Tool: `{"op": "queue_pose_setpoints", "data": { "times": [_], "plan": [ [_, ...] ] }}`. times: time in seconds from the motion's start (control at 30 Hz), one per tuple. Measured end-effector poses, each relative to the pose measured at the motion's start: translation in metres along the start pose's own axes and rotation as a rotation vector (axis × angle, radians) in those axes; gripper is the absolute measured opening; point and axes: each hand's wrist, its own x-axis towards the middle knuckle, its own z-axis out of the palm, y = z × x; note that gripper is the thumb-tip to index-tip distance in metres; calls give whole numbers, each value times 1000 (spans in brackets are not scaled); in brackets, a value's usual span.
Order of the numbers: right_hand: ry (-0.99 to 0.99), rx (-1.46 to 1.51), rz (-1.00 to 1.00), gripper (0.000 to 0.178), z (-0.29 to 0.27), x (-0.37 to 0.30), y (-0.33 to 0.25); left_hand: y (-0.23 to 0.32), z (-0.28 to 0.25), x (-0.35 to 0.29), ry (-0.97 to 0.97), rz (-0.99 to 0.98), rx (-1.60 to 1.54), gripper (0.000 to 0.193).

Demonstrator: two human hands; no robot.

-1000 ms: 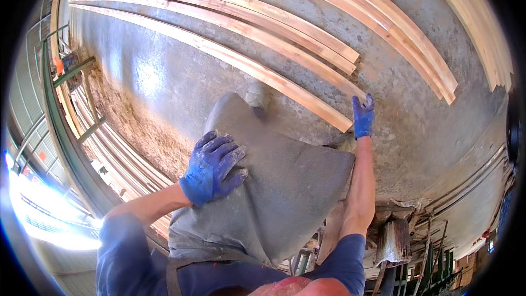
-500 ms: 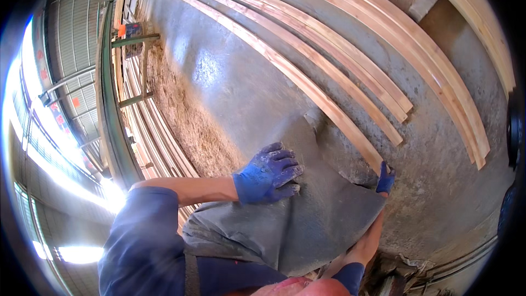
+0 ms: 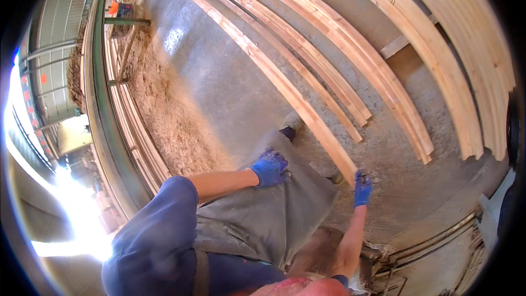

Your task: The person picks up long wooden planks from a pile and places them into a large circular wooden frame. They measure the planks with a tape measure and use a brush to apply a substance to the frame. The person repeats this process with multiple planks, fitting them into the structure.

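Note:
My right hand [image 3: 362, 189], in a blue glove, is closed on the near end of a long wooden board [image 3: 285, 89]. That board stretches away toward the upper left. On my grey apron [image 3: 274, 214] rests my left hand [image 3: 269, 168], gloved in blue with whitish dust on it. Its fingers lie apart over the cloth and hold nothing. Just right of the held board lie more boards [image 3: 339, 96], with their near ends on the concrete floor. Part of my shoe [image 3: 293, 122] shows beyond the apron's edge.
Stacked pale planks [image 3: 438, 60] rise at the right, a crosspiece [image 3: 394, 47] beneath them. Along the left runs a green metal rail [image 3: 104, 109], with thin wood strips [image 3: 134, 131] beside it and a sawdust heap [image 3: 170, 109] on the floor. Metal tracks [image 3: 427, 241] lie at lower right.
My view has turned, bringing more of the right-hand stack into sight. I stand more upright, and the held board's end has come up with my right hand. My left hand stays on the apron.

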Motion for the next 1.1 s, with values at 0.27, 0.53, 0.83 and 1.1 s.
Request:
{"op": "queue_pose_setpoints", "data": {
  "times": [0.27,0.53,0.83,1.1],
  "plan": [
    [-260,-204,-8,47,-60,-136,-228,35,-41,-43,244,-341,-1558,51],
    [-726,-190,-98,41,-43,-288,-406,25,-174,-152,821,-16,-2475,50],
    [-1576,-462,131,51,135,-322,-485,-12,-89,-423,1133,-423,-2137,47],
    [-1509,-380,312,59,361,-427,-459,166,115,-570,1050,-1034,-1462,56]
  ]
}}
